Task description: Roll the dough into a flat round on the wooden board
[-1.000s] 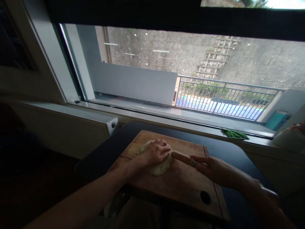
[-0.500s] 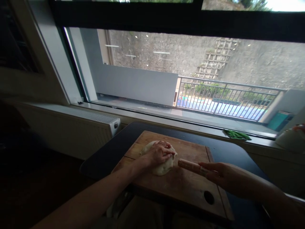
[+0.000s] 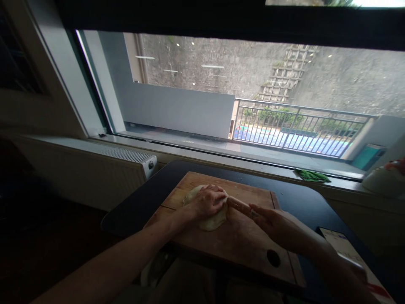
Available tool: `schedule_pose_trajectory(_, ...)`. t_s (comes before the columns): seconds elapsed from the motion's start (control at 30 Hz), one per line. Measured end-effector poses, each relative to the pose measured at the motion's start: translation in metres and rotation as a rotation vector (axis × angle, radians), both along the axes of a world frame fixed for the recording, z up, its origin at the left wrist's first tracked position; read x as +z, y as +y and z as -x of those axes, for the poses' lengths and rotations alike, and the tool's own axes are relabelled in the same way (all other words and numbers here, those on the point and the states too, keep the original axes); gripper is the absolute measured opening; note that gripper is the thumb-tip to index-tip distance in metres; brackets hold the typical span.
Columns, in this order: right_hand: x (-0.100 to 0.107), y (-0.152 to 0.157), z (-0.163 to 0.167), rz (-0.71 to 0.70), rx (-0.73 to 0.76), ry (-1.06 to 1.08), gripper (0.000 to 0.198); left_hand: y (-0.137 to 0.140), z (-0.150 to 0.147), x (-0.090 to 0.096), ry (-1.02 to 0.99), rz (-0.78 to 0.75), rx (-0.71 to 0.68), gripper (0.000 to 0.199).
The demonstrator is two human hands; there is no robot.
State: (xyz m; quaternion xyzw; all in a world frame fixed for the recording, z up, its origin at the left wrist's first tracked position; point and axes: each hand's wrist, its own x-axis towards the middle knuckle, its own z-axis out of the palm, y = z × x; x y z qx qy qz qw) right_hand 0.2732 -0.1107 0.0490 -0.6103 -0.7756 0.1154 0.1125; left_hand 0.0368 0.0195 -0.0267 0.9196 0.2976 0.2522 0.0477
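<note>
A pale, flat round of dough (image 3: 212, 223) lies on a wooden board (image 3: 240, 249). My left hand (image 3: 209, 200) is over the dough, its fingers curled together at the right edge and partly hiding it. From the right, my right hand (image 3: 278, 226) is closed around a thin wooden rolling pin (image 3: 238, 204). The pin's far tip meets the dough's edge beside my left fingertips; its near end is hidden in my palm.
Under the board is a dark table (image 3: 133, 211). A phone-like device (image 3: 335, 236) lies at its right side, partly behind my forearm. A green cloth (image 3: 311, 175) rests on the windowsill. A white radiator (image 3: 126, 169) stands left of the table.
My right hand has moved left with the rolling pin, closing the gap to the dough. My left hand stays on the dough. The view has shifted slightly, showing the device on the right.
</note>
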Motion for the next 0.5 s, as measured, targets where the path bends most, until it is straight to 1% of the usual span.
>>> schedule_pose_trajectory(0.1, 0.0, 0.008, -0.004, 0.072, 0.033, 0.018, 0.043, 0.001, -0.001, -0.001, -0.002, -0.008, -0.008, 0.026)
schedule_pose_trajectory(0.23, 0.007, 0.015, -0.004, 0.078, 0.03, 0.048, 0.043, 0.001, -0.001, -0.001, 0.0, -0.011, -0.008, 0.025)
schedule_pose_trajectory(0.4, 0.017, 0.02, 0.003, 0.14, 0.134, 0.093, 0.043, -0.001, -0.002, 0.001, -0.015, 0.001, -0.003, 0.026)
schedule_pose_trajectory(0.5, 0.014, 0.022, 0.005, 0.118, 0.088, 0.117, 0.044, 0.0, -0.001, 0.0, -0.022, 0.006, 0.029, 0.03)
